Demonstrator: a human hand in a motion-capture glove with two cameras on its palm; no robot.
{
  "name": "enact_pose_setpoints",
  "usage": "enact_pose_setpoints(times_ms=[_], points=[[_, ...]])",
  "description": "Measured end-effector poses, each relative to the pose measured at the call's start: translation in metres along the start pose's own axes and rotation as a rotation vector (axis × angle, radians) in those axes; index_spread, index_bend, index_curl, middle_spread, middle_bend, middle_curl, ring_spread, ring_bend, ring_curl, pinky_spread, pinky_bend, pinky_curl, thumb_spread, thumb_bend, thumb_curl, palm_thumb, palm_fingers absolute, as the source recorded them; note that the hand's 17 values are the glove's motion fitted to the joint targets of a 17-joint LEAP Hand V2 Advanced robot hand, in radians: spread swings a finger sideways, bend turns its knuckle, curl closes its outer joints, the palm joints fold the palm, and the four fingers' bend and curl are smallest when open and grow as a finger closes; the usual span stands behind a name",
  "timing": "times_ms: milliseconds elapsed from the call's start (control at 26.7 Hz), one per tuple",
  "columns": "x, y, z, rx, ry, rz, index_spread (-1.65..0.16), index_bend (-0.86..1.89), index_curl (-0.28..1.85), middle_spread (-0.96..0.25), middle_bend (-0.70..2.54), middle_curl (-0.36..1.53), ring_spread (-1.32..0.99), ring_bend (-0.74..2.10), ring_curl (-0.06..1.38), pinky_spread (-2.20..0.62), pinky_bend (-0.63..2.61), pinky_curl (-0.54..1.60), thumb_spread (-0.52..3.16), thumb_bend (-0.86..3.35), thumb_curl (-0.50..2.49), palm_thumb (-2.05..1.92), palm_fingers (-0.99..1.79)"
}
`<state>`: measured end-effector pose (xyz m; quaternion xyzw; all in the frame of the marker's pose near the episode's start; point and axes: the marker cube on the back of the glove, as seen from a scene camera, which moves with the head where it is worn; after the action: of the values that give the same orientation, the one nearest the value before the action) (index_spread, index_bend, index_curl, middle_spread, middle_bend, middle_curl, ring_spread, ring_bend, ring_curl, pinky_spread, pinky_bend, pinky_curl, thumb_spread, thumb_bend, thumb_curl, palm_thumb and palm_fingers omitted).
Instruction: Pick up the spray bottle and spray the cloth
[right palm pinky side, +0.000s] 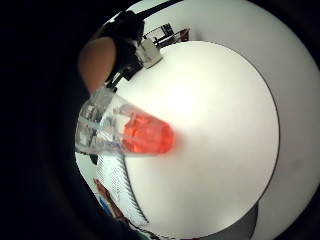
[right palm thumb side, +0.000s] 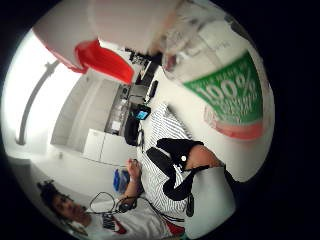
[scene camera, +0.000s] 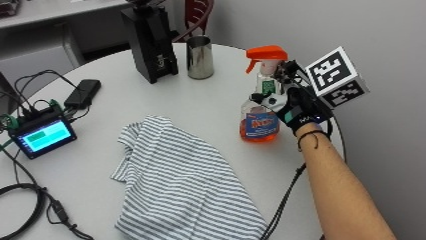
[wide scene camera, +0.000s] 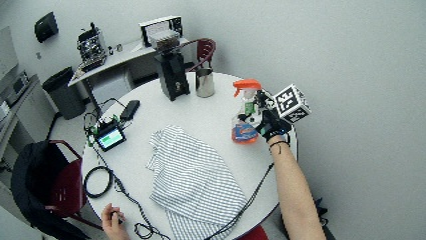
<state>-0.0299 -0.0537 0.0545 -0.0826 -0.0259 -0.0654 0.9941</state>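
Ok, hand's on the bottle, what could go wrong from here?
The nozzle of the spray bottle faces the metal cup, not the striped cloth, so a squeeze now would likely miss. The right hand grips its back; swinging it round could tip the orange liquid. Mist might drift to the small screen.

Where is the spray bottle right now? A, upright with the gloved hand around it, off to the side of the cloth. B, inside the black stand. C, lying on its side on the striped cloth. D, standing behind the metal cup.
A: the outside view shows the spray bottle upright, the gloved right hand gripping it, apart from the striped cloth.
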Motion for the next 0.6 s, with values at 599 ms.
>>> enact_pose_setpoints(times_ms=[599], points=[[0.011, 0.011, -0.016, 0.187, 0.024, -0.072, -0.29, 0.23, 0.18, -0.12, 0.54, 0.4, -0.09, 0.69, 0.37, 0.07, 0.47, 0.29, 0.79, 0.12, 0.39, 0.9, 1.04]])
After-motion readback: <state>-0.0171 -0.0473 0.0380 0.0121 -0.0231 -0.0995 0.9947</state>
